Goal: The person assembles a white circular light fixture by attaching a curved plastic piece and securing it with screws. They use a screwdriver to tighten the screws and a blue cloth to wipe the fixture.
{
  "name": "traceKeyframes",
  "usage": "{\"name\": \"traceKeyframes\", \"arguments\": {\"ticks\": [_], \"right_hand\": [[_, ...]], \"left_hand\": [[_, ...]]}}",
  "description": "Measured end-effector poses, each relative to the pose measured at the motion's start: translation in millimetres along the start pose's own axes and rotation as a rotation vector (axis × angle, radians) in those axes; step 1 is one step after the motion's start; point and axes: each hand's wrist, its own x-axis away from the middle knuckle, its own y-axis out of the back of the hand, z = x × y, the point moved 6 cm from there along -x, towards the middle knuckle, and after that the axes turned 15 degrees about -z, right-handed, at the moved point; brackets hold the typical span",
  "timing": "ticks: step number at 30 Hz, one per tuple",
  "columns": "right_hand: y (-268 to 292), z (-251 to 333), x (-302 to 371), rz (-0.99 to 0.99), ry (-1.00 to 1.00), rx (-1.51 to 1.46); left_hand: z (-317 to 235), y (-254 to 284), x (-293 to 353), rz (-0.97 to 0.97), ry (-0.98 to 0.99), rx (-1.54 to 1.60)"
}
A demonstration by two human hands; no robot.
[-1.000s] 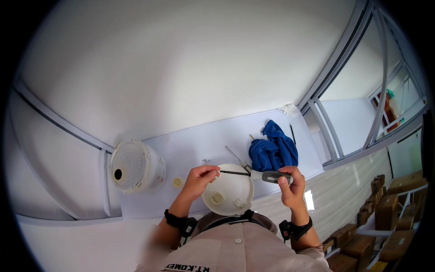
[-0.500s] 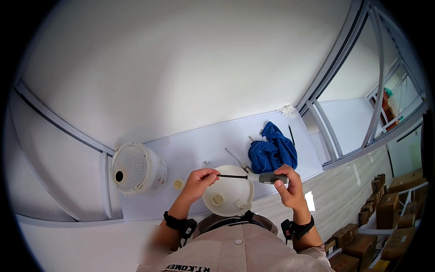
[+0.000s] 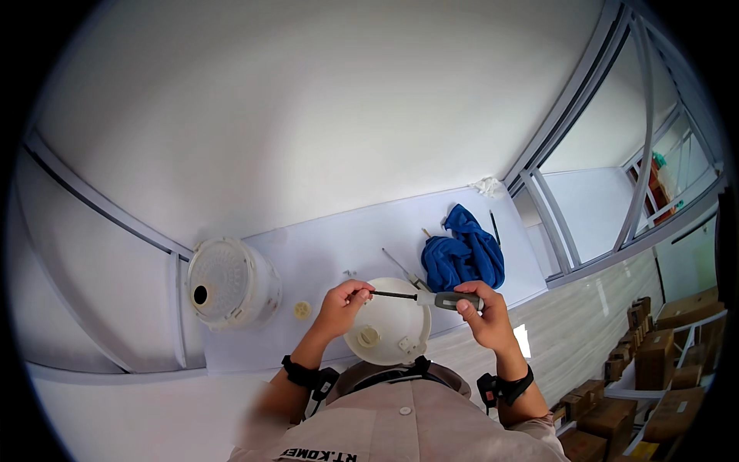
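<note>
- Grips one grey-handled screwdriver-like tool [image 3: 425, 298] in the right hand [image 3: 486, 314], curled closed.
- Pinches its dark far end with the left hand [image 3: 339, 309].
- Holds it above one round white cover [image 3: 394, 319].
- Rests on the surface [image 3: 308, 246]: one blue cloth [image 3: 462, 258], one cream disc [image 3: 302, 309], one white tub [image 3: 254, 289].

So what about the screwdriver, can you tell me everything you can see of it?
The screwdriver has a chunky grey handle, paler toward the shaft, that looks like plastic. Its shaft is thin, straight and dark, probably metal. It lies nearly sideways across the picture, over the round white bowl-shaped cover. The left hand pinches the shaft's far end, hiding the tip, and the right hand grips the handle.
</note>
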Motion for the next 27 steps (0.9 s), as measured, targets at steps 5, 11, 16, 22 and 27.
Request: {"name": "traceKeyframes", "arguments": {"ticks": [5, 11, 16, 22, 27], "right_hand": [[-10, -2, -5, -0.041, 0.032, 0.081], [-29, -8, -4, -0.029, 0.074, 0.166], [-47, 7, -11, -0.022, 0.125, 0.271], [-67, 32, -20, -0.004, 0.252, 0.38], [-86, 43, -25, 0.0, 0.367, 0.458]], "left_hand": [[-8, -1, 6, 0.043, -0.475, -0.402], [11, 10, 14, 0.04, -0.462, -0.501], [37, 13, 15, 0.092, -0.36, -0.508], [54, 9, 16, 0.129, -0.296, -0.484], [58, 8, 17, 0.112, -0.268, -0.463]]}}
